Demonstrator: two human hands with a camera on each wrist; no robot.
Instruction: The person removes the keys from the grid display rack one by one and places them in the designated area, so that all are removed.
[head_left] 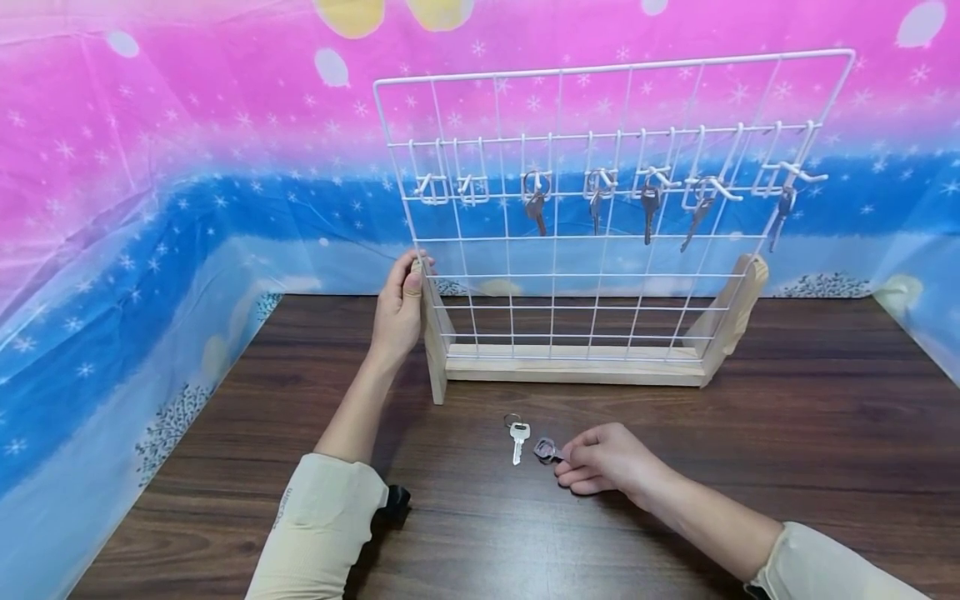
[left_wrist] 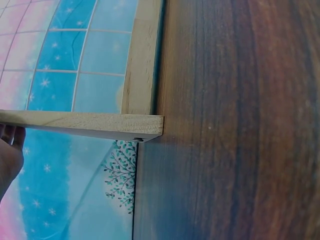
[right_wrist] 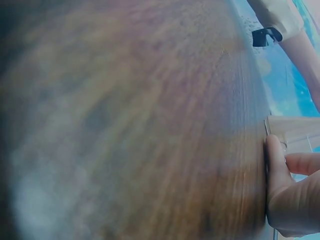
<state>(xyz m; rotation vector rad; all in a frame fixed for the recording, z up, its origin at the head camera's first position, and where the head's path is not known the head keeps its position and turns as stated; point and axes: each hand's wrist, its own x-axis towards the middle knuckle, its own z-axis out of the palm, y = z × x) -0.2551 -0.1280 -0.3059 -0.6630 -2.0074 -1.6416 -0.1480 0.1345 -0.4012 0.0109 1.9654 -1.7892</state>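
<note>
A white wire grid rack stands upright in a wooden frame (head_left: 573, 375) on the table. My left hand (head_left: 397, 312) grips the rack's left wooden side piece (head_left: 433, 342), with the thumb in front; in the left wrist view this side piece (left_wrist: 90, 122) shows with the fingers at its edge. Low over the tabletop, my right hand (head_left: 609, 458) pinches a dark metal key (head_left: 547, 451) with a ring between thumb and fingers. To its left lies a silver key (head_left: 518, 442) with its own ring. In the right wrist view the right hand (right_wrist: 295, 197) hides the key.
Several keys (head_left: 536, 210) hang by rings from white hooks along the grid. Two more hooks (head_left: 431, 188) sit at its left end. A snowflake-patterned cloth (head_left: 187, 217) stands behind and left of the brown wooden table (head_left: 210, 475).
</note>
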